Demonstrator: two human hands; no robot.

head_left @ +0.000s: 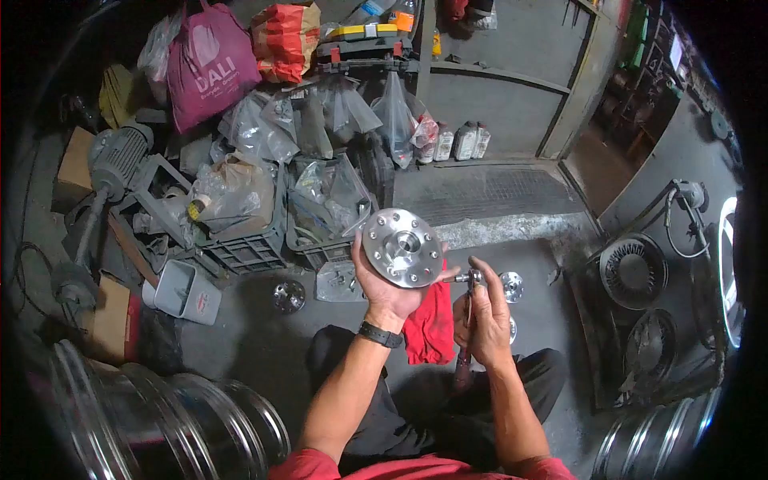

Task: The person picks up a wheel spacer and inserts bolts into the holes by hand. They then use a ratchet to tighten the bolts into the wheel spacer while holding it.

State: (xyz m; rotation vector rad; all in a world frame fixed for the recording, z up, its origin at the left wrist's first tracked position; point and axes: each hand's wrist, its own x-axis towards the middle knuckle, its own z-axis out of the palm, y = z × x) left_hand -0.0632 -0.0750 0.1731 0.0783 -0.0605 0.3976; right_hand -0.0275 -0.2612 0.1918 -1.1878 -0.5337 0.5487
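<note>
My left hand (386, 298), with a dark watch on the wrist, is wrapped round the edge of a shiny metal wheel spacer (413, 270). The spacer has a central bore and a ring of bolts; its face is turned up toward me. Just right of it, my right hand (488, 324) grips a ratchet wrench (476, 277), whose socket points left at the spacer's edge. Below lies a red cloth (429, 330) on the floor. More round metal pieces rest nearby: one spacer (289, 296) at left and another (512, 286) behind my right hand.
A clear bag of small parts (340, 282) lies beyond my left hand. Plastic crates (248, 244) full of bags stand behind, beside a grey bin (188, 292). Chrome wheel rims (160, 416) flank me at lower left. A dark metal panel (588, 336) leans at right.
</note>
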